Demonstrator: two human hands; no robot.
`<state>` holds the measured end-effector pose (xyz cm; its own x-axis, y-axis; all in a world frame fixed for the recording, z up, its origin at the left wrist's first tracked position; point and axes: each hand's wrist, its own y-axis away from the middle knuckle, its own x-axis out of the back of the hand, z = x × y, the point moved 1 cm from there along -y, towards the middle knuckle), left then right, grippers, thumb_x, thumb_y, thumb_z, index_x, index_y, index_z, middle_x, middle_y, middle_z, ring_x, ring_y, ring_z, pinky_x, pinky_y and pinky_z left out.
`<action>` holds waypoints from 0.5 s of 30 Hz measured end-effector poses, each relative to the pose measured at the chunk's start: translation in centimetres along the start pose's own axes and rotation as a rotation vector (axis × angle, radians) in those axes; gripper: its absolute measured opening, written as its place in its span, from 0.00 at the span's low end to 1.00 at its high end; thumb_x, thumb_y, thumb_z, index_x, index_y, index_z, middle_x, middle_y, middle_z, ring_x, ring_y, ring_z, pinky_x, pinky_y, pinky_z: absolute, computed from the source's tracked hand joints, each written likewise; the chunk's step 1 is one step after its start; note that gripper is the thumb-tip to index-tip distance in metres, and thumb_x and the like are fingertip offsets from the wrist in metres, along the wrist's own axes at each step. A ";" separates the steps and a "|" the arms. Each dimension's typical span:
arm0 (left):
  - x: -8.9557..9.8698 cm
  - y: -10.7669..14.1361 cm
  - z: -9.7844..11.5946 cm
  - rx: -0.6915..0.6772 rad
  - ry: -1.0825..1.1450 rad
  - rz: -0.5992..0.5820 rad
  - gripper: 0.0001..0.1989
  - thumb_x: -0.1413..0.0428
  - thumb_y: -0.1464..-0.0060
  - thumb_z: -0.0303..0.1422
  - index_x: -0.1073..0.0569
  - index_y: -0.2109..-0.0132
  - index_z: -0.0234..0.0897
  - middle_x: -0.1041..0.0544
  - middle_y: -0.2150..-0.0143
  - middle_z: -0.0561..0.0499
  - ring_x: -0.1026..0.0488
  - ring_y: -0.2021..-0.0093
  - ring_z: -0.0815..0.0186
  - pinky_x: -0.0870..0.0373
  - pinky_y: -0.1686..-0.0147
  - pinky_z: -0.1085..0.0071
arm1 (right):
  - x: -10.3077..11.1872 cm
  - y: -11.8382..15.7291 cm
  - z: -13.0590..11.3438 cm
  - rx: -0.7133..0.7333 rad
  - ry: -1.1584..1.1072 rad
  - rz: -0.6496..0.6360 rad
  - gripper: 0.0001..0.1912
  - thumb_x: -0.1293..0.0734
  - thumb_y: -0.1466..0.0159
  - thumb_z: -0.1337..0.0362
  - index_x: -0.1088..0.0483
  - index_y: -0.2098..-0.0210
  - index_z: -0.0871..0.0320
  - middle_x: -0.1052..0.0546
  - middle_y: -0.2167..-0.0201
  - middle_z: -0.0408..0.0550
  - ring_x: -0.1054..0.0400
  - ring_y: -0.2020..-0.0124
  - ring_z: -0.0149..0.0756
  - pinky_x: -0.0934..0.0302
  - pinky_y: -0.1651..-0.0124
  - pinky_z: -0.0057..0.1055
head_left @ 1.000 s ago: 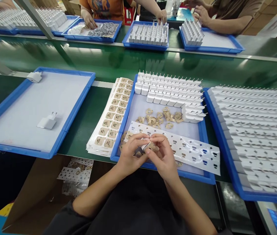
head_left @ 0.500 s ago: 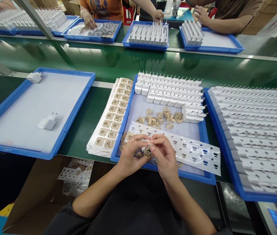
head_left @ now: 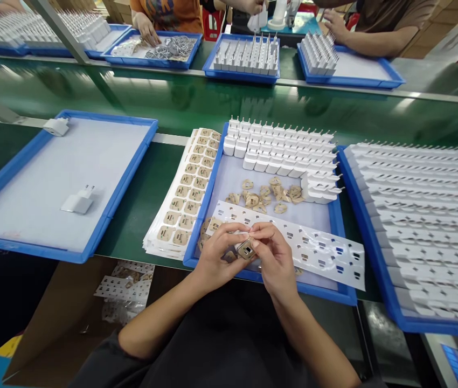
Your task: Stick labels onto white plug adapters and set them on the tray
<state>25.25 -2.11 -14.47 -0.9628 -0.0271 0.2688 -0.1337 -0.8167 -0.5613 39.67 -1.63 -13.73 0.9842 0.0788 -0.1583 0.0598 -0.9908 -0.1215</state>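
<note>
Over the near edge of the middle blue tray, my left hand and my right hand are together, fingers closed around one charger. Its end face is towards me, covered by a tan sticker with port cutouts; the hands hide most of its body. My right thumb presses at the sticker's edge. Under the hands lies a white perforated backing sheet, slanting across the tray. Beyond it are loose tan paper pieces and rows of white plug chargers, prongs up.
A stack of sticker sheets is left of the tray. Further left, another blue tray holds two chargers; a full charger tray stands right. Below is a cardboard box with scraps. Co-workers sit across the green line.
The charger has turned slightly in my fingers, so more of its stickered face shows. Across the line, a co-worker's hand has lifted away from a tray with a white item.
</note>
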 end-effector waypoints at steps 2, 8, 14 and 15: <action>0.0 0.0 0.0 0.004 -0.009 -0.006 0.21 0.36 0.47 0.26 0.31 0.47 0.43 0.26 0.48 0.43 0.25 0.48 0.60 0.25 0.50 0.60 | 0.0 -0.1 -0.1 -0.011 0.005 -0.003 0.04 0.33 0.36 0.68 0.27 0.65 0.52 0.31 0.62 0.44 0.35 0.60 0.34 0.39 0.63 0.29; -0.2 0.2 0.1 0.011 -0.006 -0.040 0.20 0.38 0.46 0.22 0.31 0.48 0.43 0.27 0.47 0.43 0.26 0.46 0.59 0.26 0.48 0.59 | 0.4 -0.5 -0.8 -0.109 0.063 -0.098 0.07 0.30 0.41 0.68 0.32 0.65 0.53 0.34 0.62 0.43 0.36 0.65 0.32 0.39 0.71 0.24; -0.1 -0.1 0.5 0.034 0.023 -0.067 0.21 0.37 0.47 0.23 0.31 0.47 0.42 0.26 0.47 0.43 0.26 0.46 0.60 0.26 0.47 0.61 | 2.5 -1.0 -2.8 0.025 0.313 -0.245 0.06 0.30 0.36 0.66 0.27 0.59 0.51 0.28 0.60 0.45 0.31 0.61 0.34 0.32 0.65 0.28; 0.0 -0.1 0.6 0.041 0.023 -0.075 0.22 0.37 0.47 0.24 0.31 0.47 0.42 0.26 0.47 0.42 0.26 0.46 0.60 0.26 0.48 0.61 | 2.7 -1.1 -3.1 0.082 0.377 -0.243 0.06 0.31 0.35 0.67 0.27 0.58 0.52 0.26 0.60 0.45 0.30 0.60 0.34 0.32 0.64 0.28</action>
<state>25.44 -2.33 -13.92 -0.9556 0.0483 0.2908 -0.1967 -0.8390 -0.5073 42.83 -0.65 -10.95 0.9360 0.2478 0.2500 0.2985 -0.9352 -0.1907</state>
